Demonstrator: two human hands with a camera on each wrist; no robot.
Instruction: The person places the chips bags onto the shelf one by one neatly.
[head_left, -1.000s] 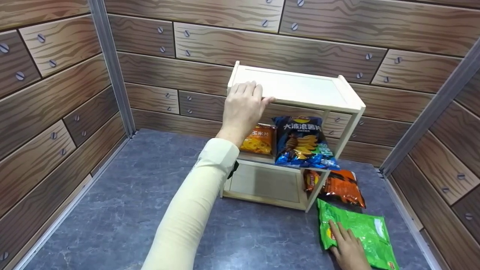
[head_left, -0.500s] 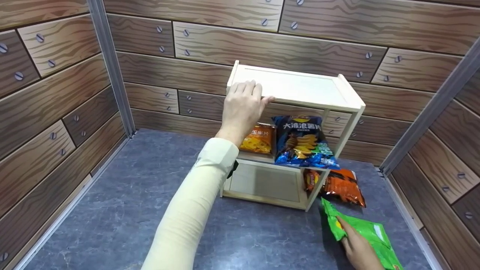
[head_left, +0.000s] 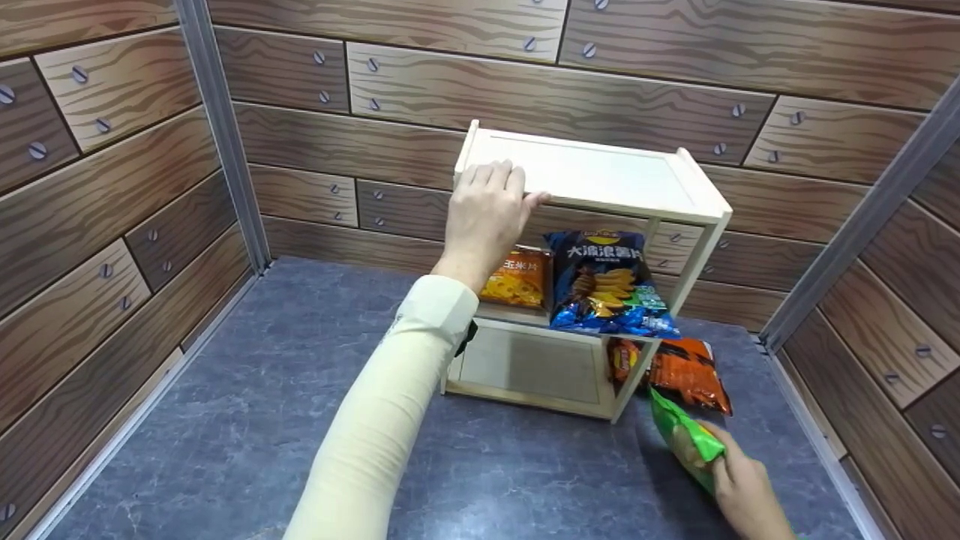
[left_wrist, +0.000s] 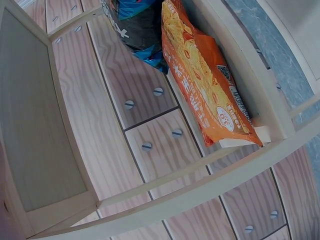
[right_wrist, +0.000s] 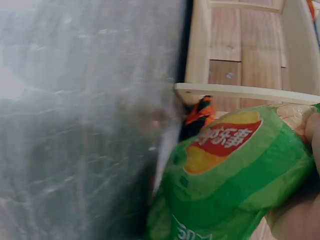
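Note:
In the head view my left hand (head_left: 486, 217) rests on the front left of the pale wooden shelf's top (head_left: 592, 172), fingers on the panel and thumb along the front edge. My right hand (head_left: 746, 480) pinches a green chip bag (head_left: 686, 435), tilted up at the lower right. In the right wrist view the green bag (right_wrist: 225, 170) hangs from the thumb and fingers, part of which are cut off by the frame. A dark blue chip bag (head_left: 607, 285) and an orange-yellow corn chip bag (head_left: 517, 279) sit on the middle shelf; my left arm partly covers the latter.
An orange and black chip bag (head_left: 686, 371) lies on the grey marbled surface (head_left: 262, 420) beside the shelf's right side. The shelf's lower board (head_left: 532, 367) is bare. Wood-patterned panels (head_left: 375, 135) stand behind and at both sides.
My right hand, first lying on the flat green bag, has gripped its edge and lifted and tilted it. My left hand stays in place on the shelf.

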